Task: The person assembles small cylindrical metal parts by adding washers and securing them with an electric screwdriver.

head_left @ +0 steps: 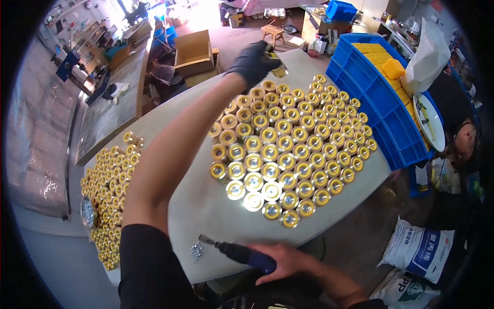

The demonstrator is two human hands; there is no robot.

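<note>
My left hand, in a black glove, reaches over the far edge of the table. Its fingers are closed around a yellow-and-metal cylindrical part. Below it, many similar upright parts stand packed in rows, yellow rings facing up. My bare right hand grips the dark blue handle of a power screwdriver near the table's front edge. The tool's tip points left, just above a small pile of shiny metal fasteners; whether they are nuts or screws I cannot tell.
More yellow-ringed parts crowd the table's left end, beside a bowl of small metal pieces. A blue crate with yellow blocks stands at the right, a white plate on its edge. White sacks lie lower right; a cardboard box sits behind.
</note>
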